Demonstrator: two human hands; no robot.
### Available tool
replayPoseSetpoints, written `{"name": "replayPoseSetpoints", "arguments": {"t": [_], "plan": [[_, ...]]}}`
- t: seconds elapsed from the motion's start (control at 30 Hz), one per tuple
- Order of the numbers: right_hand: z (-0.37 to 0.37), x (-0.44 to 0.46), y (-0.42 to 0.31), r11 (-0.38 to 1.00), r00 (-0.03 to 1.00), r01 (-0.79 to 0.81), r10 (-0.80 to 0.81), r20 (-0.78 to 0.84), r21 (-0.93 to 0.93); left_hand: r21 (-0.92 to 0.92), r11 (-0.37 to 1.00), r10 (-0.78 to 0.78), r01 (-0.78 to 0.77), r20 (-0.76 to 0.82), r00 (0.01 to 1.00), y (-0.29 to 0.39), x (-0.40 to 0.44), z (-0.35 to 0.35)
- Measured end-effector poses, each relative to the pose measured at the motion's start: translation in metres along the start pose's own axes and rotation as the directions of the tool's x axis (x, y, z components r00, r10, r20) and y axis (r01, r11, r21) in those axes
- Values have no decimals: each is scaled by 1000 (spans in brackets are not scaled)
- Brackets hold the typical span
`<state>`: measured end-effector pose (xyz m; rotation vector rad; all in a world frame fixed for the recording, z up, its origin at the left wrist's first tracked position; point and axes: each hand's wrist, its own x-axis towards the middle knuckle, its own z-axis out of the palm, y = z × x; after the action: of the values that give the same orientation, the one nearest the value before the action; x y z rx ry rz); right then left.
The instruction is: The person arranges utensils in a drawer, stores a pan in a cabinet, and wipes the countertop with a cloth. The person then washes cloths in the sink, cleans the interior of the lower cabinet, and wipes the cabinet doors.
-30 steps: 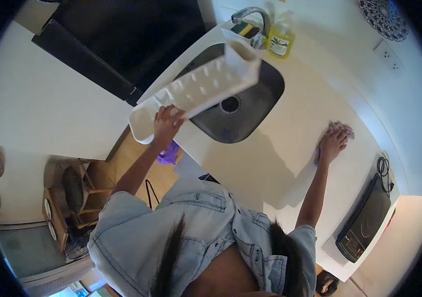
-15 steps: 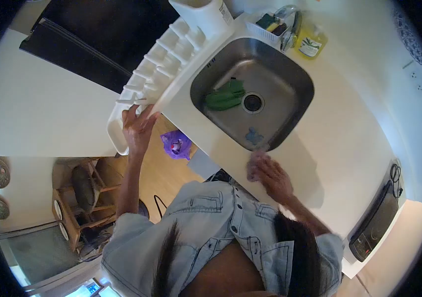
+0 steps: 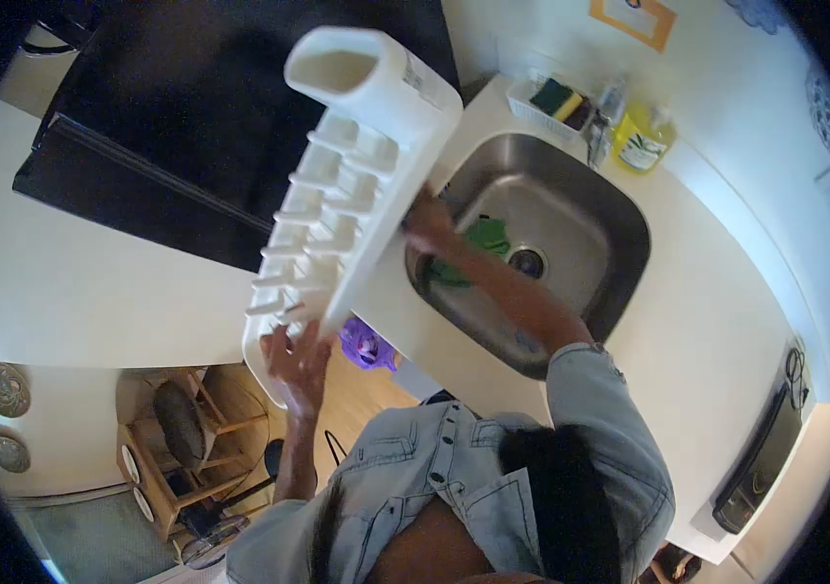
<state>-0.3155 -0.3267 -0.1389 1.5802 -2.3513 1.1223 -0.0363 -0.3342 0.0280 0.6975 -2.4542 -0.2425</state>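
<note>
My left hand (image 3: 298, 368) grips the lower end of a white dish rack (image 3: 361, 209) with upright prongs and a cup-shaped holder at its top. The rack is held tilted, left of the sink (image 3: 580, 209). My right hand (image 3: 430, 222) reaches across the sink to its left rim, close beside the rack. Its fingers are blurred and partly hidden by the rack, and I cannot make out the cloth there. A green cloth (image 3: 485, 238) lies in the sink under my right forearm, left of the drain.
A white basket (image 3: 541, 112) with sponges, the faucet and a yellow soap bottle (image 3: 643, 138) stand behind the sink. A black portable cooktop (image 3: 754, 467) is at the counter's right end. A purple bag (image 3: 366, 346) is below the counter edge. Wooden shelving (image 3: 191, 457) stands lower left.
My right hand has moved from the counter by the sink's front edge across to its left rim. The rack has swung more upright in my left hand. The view has shifted.
</note>
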Motion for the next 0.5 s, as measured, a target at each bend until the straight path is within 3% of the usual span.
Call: {"name": "replayPoseSetpoints", "arguments": {"t": [0.03, 0.1, 0.17, 0.2, 0.3, 0.4, 0.47, 0.5], "plan": [[-11, 16, 17, 992, 992, -112, 115, -49, 65, 54, 998, 22, -24, 39, 999, 5, 3, -1], [-15, 48, 83, 982, 978, -137, 155, -136, 132, 4, 998, 55, -55, 33, 998, -2, 4, 6], [-30, 70, 135, 979, 970, -95, 50, -240, -180, 39, 995, 88, -89, 27, 996, -2, 4, 16], [-39, 75, 148, 910, 961, -81, -38, -275, -407, 48, 995, 86, -87, 16, 996, -3, 6, 28], [-57, 60, 148, 863, 948, -187, 33, -317, -469, 132, 984, 117, -120, 30, 993, -4, 18, 69], [-77, 20, 121, 837, 890, -455, 411, -199, -306, 69, 986, 153, -152, 1, 988, -4, 37, 105], [-108, -23, 108, 816, 825, -561, 565, -11, -141, 95, 981, 161, -167, 61, 985, -12, 44, 139], [-113, -48, 112, 756, 754, -650, 654, -52, 81, 107, 978, 170, -181, 104, 980, -11, 50, 154]]}}
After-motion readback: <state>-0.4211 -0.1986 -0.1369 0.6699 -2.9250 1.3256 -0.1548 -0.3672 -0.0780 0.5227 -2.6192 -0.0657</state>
